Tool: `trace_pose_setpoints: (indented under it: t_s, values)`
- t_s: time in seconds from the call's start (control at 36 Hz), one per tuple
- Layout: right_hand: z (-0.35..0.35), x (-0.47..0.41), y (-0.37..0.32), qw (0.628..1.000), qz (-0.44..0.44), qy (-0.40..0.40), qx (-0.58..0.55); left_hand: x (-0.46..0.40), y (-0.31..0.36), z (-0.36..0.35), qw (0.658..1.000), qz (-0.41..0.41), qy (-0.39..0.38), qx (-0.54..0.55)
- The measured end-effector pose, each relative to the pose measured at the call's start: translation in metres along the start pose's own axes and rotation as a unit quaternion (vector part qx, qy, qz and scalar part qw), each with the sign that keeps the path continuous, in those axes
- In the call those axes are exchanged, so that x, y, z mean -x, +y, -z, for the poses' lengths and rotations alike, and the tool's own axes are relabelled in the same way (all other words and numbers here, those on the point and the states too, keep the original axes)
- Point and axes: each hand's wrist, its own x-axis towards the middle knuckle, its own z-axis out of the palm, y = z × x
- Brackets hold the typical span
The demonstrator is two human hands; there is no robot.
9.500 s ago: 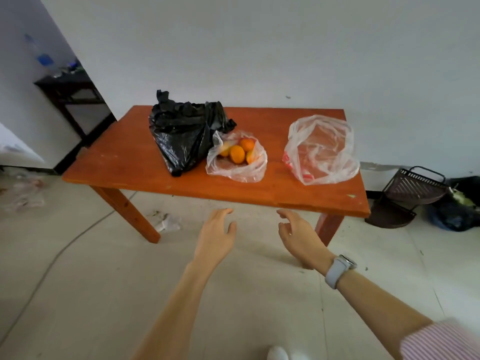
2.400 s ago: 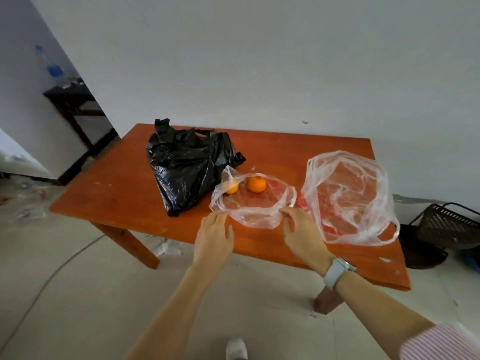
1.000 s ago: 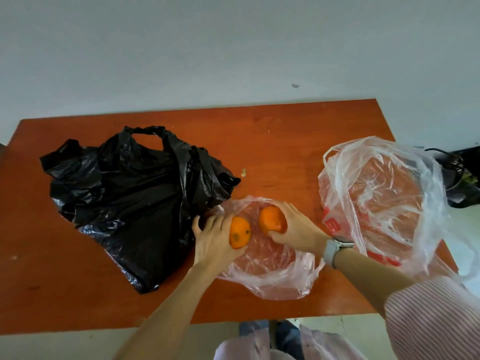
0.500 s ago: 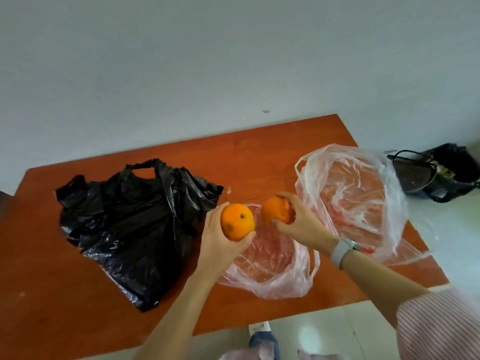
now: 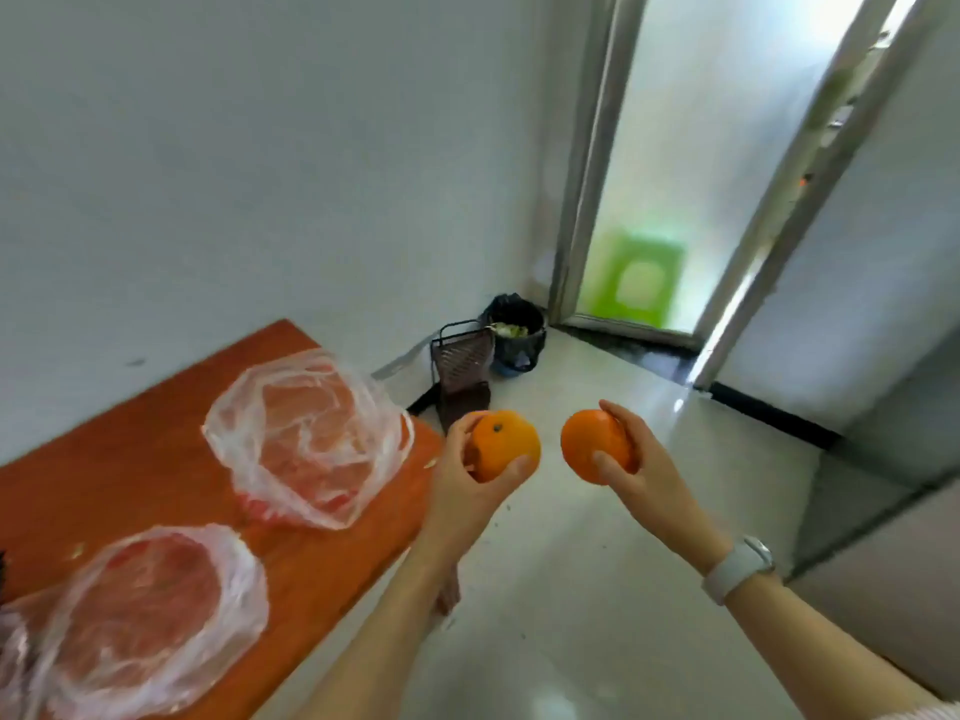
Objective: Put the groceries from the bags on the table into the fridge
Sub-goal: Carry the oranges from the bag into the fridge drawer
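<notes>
Oranges in transit: my left hand [image 5: 470, 475] cups one orange [image 5: 503, 445], my right hand [image 5: 636, 462] grips the other orange [image 5: 592, 445], both clear of the worktop [image 5: 156, 459] over bare floor [image 5: 571, 563]. Risk, I judge: with both hands occupied, opening the fridge invites a dropped, rolling fruit.

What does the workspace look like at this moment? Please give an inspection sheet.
Surface: orange wooden table, at left.
Job's things: one orange gripped in the left hand, another orange in the right hand, both over the floor; two clear plastic bags lie on the table.
Clutter: black wire rack, lined bin by the wall.
Hands: both occupied.
Cables: nothing seen.
Surroundings: white wall, open doorway, pale grey cabinet at right.
</notes>
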Motion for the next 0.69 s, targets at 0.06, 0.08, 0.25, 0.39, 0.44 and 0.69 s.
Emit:
trace_pose_setpoints:
  t_s: [0.06,0.08,0.25,0.39,0.44,0.69]
  values:
    - [0.059,0.026,0.021,0.997,-0.027,0.066,0.005,0.000,0.013,-0.063,0.998,-0.006,-0.068,0.006]
    - [0.086,0.039,0.029,0.994,-0.044,0.099,0.000,0.002,0.020,-0.093,0.995,-0.009,-0.100,0.007]
    - [0.226,0.118,0.082,0.951,-0.125,0.274,-0.073,0.030,0.074,-0.263,0.958,-0.074,-0.276,0.012]
    - [0.317,0.175,0.109,0.906,-0.135,0.394,-0.081,0.056,0.114,-0.384,0.912,-0.149,-0.382,0.012]
    - [0.353,0.194,0.119,0.885,-0.137,0.439,-0.074,0.069,0.131,-0.429,0.893,-0.159,-0.421,0.016]
    - [0.538,0.235,0.154,0.803,-0.128,0.583,0.001,0.106,0.220,-0.628,0.822,-0.230,-0.517,0.067]
